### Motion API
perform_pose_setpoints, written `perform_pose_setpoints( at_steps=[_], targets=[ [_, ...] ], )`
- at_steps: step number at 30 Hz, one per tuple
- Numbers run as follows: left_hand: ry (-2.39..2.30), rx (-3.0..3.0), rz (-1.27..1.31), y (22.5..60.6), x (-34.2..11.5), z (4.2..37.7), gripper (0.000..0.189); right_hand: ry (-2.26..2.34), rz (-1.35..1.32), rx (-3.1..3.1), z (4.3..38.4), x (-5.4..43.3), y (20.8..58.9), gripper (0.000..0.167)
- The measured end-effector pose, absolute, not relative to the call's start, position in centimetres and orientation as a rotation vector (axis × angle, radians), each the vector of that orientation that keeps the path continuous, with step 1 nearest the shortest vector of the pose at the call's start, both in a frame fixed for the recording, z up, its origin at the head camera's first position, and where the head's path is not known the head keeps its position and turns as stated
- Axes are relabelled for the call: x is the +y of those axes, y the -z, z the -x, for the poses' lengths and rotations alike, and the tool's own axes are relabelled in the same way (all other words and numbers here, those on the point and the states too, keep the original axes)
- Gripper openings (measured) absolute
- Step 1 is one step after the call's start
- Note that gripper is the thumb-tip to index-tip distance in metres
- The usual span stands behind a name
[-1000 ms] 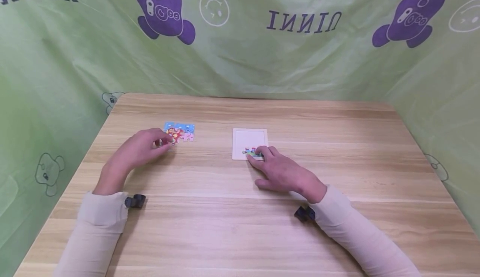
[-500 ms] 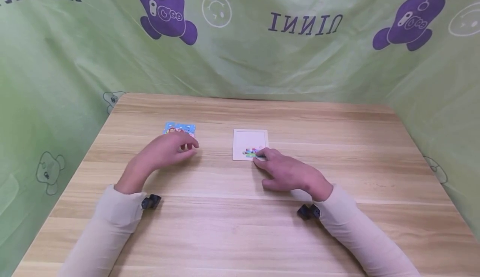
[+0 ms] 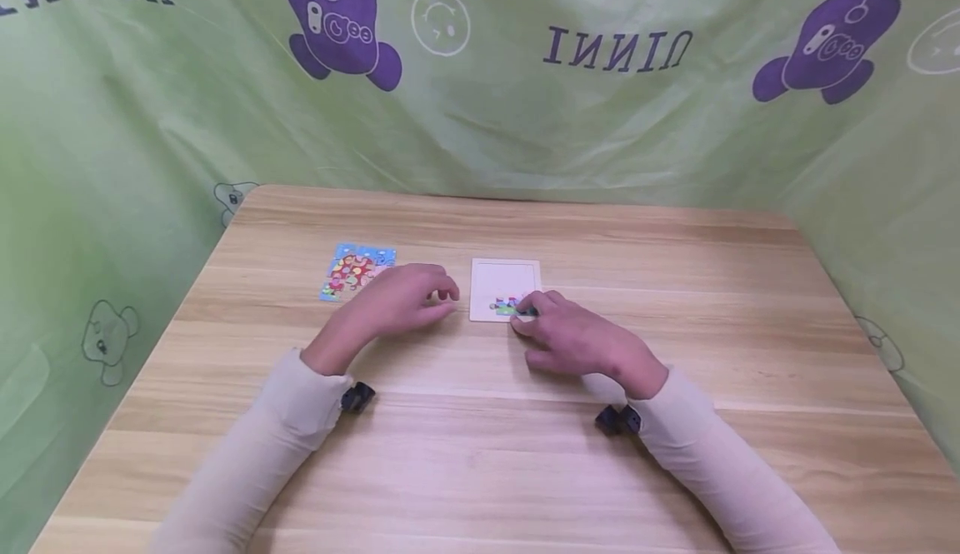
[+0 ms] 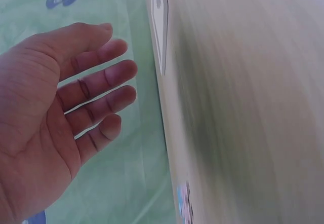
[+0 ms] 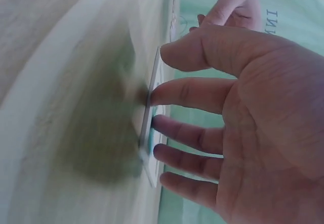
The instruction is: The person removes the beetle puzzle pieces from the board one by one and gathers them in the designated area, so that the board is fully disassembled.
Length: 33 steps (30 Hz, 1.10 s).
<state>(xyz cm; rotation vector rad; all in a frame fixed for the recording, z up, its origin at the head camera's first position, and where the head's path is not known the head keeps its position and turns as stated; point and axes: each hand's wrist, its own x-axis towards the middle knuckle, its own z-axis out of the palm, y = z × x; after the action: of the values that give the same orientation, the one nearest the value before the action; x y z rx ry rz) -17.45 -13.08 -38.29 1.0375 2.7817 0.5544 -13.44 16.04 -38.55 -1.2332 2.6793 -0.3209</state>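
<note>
A white puzzle tray (image 3: 505,283) lies mid-table, with a short strip of joined jigsaw pieces (image 3: 504,307) along its near edge. My right hand (image 3: 573,333) reaches over the tray's near right corner, its fingertips touching the pieces there. The right wrist view shows those fingers (image 5: 192,89) fairly straight against the tray. Just left of the tray hovers my left hand (image 3: 408,298). Its fingers (image 4: 101,79) are loosely bent in the left wrist view, and nothing shows between them. A colourful jigsaw section (image 3: 352,269) lies to the left, partly hidden by that hand.
The wood-grain table (image 3: 465,454) stretches around the tray and the jigsaw section. Behind and beside it hangs a green printed curtain (image 3: 480,121). Small black devices (image 3: 357,397) sit at both sleeve cuffs.
My left hand has moved right, from the jigsaw section to beside the tray, uncovering that section's left part. My right hand has slid slightly right along the tray's near edge.
</note>
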Motion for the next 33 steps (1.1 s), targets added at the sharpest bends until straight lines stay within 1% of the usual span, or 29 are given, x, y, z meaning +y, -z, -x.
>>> perform_pose_setpoints(
  at_steps=[9,17,25,33],
  targets=[
    [-0.501,2.773,-1.134,39.0,-9.7,18.3,0.024,0.388,1.223,2.647,13.5,16.8,39.1,0.046],
    [-0.476,2.748,-1.094,39.2,-7.7,18.6,0.033,0.412,1.24,2.636,13.6,17.0,39.1,0.048],
    [-0.383,2.71,-1.043,39.4,-6.2,18.6,0.04,0.383,1.187,2.614,13.7,17.3,39.0,0.056],
    [-0.289,2.692,-1.023,39.5,-5.6,18.4,0.044,0.362,1.22,2.616,13.6,17.5,38.7,0.055]
  ],
)
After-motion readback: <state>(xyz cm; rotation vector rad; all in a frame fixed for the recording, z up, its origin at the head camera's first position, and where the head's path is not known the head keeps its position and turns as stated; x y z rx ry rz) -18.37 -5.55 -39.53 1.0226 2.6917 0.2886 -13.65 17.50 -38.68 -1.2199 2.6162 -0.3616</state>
